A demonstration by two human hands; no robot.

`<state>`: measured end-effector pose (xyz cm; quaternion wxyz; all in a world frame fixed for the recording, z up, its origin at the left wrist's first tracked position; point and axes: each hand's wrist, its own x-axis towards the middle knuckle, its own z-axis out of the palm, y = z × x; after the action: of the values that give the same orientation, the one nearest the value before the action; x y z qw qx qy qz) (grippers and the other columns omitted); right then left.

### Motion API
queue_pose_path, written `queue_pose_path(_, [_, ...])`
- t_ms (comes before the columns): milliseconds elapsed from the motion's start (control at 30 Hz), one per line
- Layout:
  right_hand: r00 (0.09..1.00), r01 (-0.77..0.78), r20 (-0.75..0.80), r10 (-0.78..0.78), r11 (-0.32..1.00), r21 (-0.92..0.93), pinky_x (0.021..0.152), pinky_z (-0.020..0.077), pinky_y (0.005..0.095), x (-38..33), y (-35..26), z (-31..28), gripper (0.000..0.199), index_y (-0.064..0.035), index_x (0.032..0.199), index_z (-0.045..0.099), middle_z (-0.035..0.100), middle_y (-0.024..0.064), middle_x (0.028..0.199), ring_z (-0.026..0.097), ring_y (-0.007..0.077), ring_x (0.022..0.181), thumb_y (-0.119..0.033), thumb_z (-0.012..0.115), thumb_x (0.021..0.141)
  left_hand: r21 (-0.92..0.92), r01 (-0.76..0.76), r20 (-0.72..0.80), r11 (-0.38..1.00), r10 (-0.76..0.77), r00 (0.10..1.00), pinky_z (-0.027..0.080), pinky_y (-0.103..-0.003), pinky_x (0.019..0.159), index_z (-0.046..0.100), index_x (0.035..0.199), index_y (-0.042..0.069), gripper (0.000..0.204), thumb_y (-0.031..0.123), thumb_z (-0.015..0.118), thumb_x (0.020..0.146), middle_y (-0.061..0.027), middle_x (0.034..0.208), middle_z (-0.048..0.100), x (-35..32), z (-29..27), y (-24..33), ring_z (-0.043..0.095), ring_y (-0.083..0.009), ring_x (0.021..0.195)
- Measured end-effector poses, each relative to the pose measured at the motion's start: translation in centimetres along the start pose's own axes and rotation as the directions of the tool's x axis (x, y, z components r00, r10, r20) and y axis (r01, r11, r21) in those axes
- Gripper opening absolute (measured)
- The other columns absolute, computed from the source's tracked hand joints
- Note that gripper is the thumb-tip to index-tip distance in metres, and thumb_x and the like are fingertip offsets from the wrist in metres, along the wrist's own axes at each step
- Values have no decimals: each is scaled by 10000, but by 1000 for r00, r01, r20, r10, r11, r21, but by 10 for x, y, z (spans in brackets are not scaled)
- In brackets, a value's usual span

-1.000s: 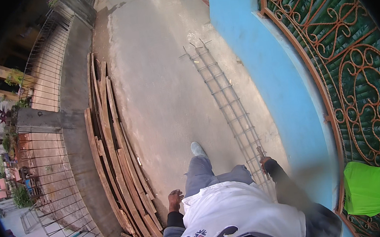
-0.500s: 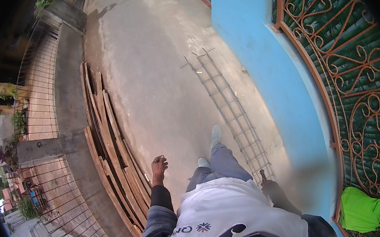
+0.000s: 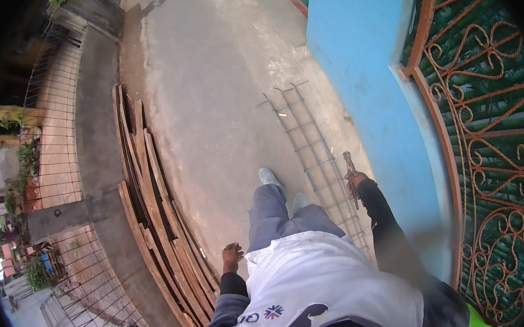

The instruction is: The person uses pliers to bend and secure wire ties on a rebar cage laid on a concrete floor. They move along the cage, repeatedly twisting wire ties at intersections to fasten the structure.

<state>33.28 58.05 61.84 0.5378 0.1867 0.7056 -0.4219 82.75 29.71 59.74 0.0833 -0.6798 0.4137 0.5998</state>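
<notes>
The right hand [image 3: 357,181] has its grip clamped on a pair of pliers [image 3: 350,171], held above the rebar cage [image 3: 311,153] that lies on the concrete floor [image 3: 206,93] along the blue wall [image 3: 359,61]. The left hand [image 3: 231,256] hangs loosely curled and empty, beside the stacked wooden planks [image 3: 154,216] at the floor's left edge.

an outdoor building yard: stacked planks [image 3: 154,216], rebar cage [image 3: 314,153], concrete ground [image 3: 204,75].

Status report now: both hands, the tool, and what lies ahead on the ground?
Right hand shut on pliers. Left hand empty, loosely curled. Rebar cage on concrete just ahead, by the blue wall. Wooden planks stacked on the left.
</notes>
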Motion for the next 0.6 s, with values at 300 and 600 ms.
queue_pose_path(300, [989, -80, 142, 46, 966, 245, 520, 557, 425, 86, -116, 54, 147, -23, 958, 498, 604, 125, 744, 618, 254, 588, -144, 564, 908, -16, -17, 39, 1000, 18, 999, 531, -387, 726, 534, 1228, -2, 409, 269, 582, 925, -158, 1095, 640, 93, 53, 130, 649, -286, 896])
queue_pose_path(600, [989, -141, 20, 147, 887, 440, 551, 568, 454, 156, -218, 87, 188, 22, 1044, 458, 625, 189, 806, 642, 314, 643, -83, 538, 910, 17, -194, 145, 981, 190, 971, 524, -353, 769, 555, 1214, -18, 446, 313, 588, 916, -160, 1087, 645, 164, 125, 375, 639, -249, 922])
